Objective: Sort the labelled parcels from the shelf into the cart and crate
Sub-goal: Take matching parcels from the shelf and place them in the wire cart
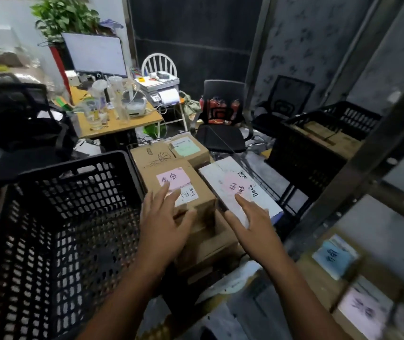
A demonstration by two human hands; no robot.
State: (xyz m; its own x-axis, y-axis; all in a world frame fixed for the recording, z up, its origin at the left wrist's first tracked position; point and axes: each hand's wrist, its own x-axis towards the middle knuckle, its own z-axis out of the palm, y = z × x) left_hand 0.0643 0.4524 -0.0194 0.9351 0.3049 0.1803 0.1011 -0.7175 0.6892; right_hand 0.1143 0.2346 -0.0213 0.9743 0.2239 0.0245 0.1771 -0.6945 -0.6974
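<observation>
Head view: the left hand [164,217], fingers spread and straight, lies on top of a brown cardboard parcel [201,190]. The right hand [252,217], fingers straight and gripping nothing, rests flat on a white flat parcel [223,177] just beside it. Both parcels top a stack of cartons between the black crate [73,173] and the shelf [358,168]; whether that stack sits in the cart I cannot tell. The white parcel's long axis runs from near right to far left, pink label facing up. The crate looks empty and labelled parcels [333,256] remain on the shelf, so I judge the sorting well short of done.
</observation>
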